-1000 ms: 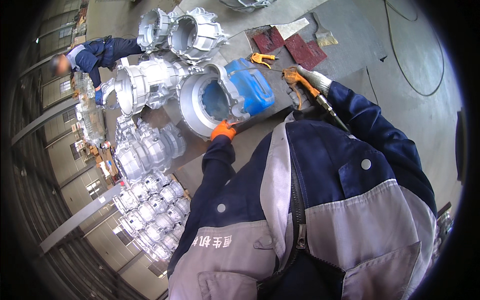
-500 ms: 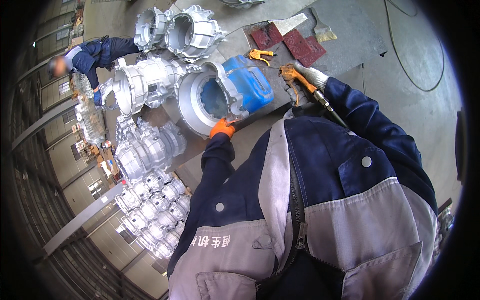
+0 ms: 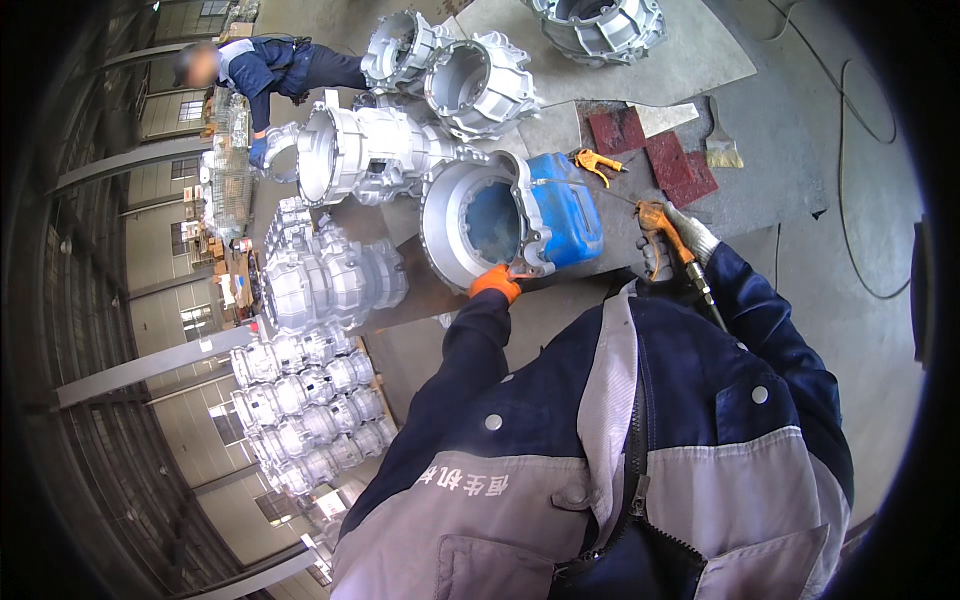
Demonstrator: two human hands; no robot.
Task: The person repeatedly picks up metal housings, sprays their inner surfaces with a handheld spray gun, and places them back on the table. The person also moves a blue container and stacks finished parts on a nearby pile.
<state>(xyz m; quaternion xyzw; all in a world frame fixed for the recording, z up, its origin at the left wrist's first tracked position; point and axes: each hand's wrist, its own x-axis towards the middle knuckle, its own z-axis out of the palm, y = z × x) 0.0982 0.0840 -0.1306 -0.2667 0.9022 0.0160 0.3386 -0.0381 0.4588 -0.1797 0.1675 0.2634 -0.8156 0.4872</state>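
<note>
A large silver cast housing (image 3: pixel 462 225) with a blue-painted body (image 3: pixel 565 218) lies on its side on a dark mat (image 3: pixel 420 290). My left hand (image 3: pixel 497 282), in an orange glove, grips the lower rim of its round opening. My right hand (image 3: pixel 672 245), in a grey glove, holds an orange air tool (image 3: pixel 662 222) with a thin hose, just right of the blue body and apart from it.
More silver housings (image 3: pixel 365 150) lie beyond it and several are stacked at the left (image 3: pixel 320 280). Another person (image 3: pixel 265 70) in blue bends over one. An orange tool (image 3: pixel 592 160), red pads (image 3: pixel 680 165) and a brush (image 3: pixel 722 150) lie on the floor.
The view has shifted slightly, so everything sits a little lower in the picture. Both hands keep their hold and their places against the housing.
</note>
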